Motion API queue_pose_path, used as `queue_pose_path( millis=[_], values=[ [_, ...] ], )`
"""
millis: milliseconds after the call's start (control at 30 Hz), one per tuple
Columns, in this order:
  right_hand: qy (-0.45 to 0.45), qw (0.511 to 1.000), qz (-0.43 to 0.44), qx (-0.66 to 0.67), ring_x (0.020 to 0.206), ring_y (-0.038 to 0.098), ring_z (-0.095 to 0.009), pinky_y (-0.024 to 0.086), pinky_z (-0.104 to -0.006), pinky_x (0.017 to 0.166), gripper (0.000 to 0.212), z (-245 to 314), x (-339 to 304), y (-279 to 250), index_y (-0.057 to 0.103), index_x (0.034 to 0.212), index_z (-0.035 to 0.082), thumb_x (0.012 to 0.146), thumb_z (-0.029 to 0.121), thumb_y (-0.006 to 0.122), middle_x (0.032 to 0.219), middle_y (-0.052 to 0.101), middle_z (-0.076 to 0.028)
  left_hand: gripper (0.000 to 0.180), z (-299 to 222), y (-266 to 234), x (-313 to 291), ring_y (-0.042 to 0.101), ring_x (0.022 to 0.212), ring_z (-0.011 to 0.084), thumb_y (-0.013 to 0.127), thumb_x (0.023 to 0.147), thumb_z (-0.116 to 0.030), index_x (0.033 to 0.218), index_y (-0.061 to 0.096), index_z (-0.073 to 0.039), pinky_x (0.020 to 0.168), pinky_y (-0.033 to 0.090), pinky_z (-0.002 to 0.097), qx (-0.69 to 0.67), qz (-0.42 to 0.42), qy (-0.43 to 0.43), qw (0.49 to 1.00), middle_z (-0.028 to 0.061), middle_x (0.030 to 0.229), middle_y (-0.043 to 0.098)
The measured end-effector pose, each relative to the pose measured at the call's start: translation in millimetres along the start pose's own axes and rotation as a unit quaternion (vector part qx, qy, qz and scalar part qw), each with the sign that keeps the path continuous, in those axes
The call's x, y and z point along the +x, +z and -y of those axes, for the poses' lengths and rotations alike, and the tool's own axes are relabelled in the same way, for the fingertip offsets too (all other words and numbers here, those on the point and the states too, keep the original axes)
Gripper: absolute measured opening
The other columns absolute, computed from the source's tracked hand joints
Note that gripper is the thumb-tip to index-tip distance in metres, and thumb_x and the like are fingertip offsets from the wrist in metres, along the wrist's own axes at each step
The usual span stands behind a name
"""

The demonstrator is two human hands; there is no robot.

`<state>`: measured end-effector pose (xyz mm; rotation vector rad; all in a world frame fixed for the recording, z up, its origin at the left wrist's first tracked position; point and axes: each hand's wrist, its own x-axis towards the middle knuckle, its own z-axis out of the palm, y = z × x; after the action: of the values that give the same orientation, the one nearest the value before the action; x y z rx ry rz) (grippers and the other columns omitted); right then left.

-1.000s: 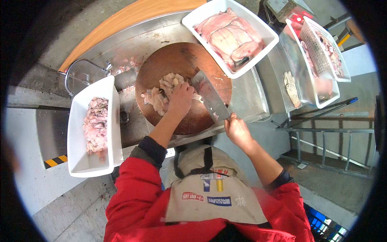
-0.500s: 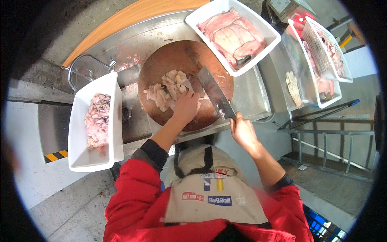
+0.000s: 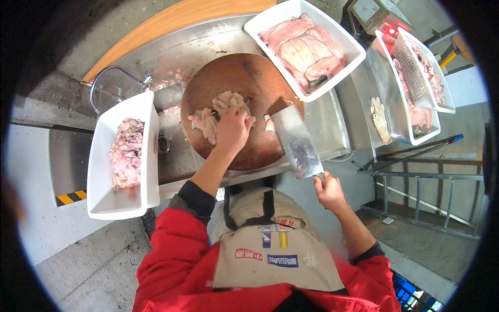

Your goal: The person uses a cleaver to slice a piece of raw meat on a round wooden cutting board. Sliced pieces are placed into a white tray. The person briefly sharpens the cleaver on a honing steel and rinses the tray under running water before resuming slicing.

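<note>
On the round wooden chopping block [image 3: 249, 148] lies a heap of cut raw flesh [image 3: 207, 125], pale with dark skin edges, like fish. My left hand [image 3: 233, 129] is on the heap's right side, fingers curled down over the pieces; the fingertips are partly hidden. In my right hand [image 3: 329, 191] is the handle of a broad cleaver [image 3: 297, 143]. Its wet blade slants over the block's right edge, with the flat side facing up. A small pale piece [image 3: 269, 123] lies on the wood beside the blade's far end.
A white tub [image 3: 122, 208] of small pinkish pieces stands left, near a curved tap [image 3: 92, 96]. Behind the block, another white tub [image 3: 355, 58] holds large pink slabs. Farther right are a glove [image 3: 379, 119], a tub [image 3: 419, 139] of flesh and a perforated basket [image 3: 416, 70].
The cleaver has swung right and toward me, away from the heap, and its blade has turned flatter. My left hand has shifted slightly left, farther over the pieces.
</note>
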<state>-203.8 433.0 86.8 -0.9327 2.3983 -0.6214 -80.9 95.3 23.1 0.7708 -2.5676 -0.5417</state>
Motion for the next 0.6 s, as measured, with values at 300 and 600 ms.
queue_pose_path(
  millis=[300, 600],
  values=[
    [0.195, 0.916, 0.116, 0.332, 0.042, 0.051, -0.014, 0.044, -0.033, 0.038, 0.021, -30.0, 12.0, 15.2, 0.053, 0.095, 0.004, 0.106, 0.022, 0.058, 0.059, 0.052, -0.003, 0.012, 0.5, -29.1, 32.7, 0.064, 0.102, 0.0371, 0.068, 0.087, -0.007, 0.099, 0.065, -0.007, 0.084, 0.055, 0.0481, 0.061, -0.026, 0.007, 0.998, 0.0144, 0.111, 0.06],
    [0.173, 0.907, 0.185, 0.335, 0.045, 0.053, -0.014, 0.045, -0.0343, 0.039, 0.021, -31.3, 3.6, 3.4, 0.058, 0.098, 0.002, 0.104, 0.022, 0.06, 0.061, 0.055, -0.004, 0.022, -40.3, 34.2, -0.1, 0.06, 0.112, 0.0351, 0.062, 0.084, -0.002, 0.106, 0.067, -0.005, 0.094, 0.053, 0.0442, -0.08, 0.074, 0.122, 0.987, 0.0126, 0.117, 0.061]
  ],
)
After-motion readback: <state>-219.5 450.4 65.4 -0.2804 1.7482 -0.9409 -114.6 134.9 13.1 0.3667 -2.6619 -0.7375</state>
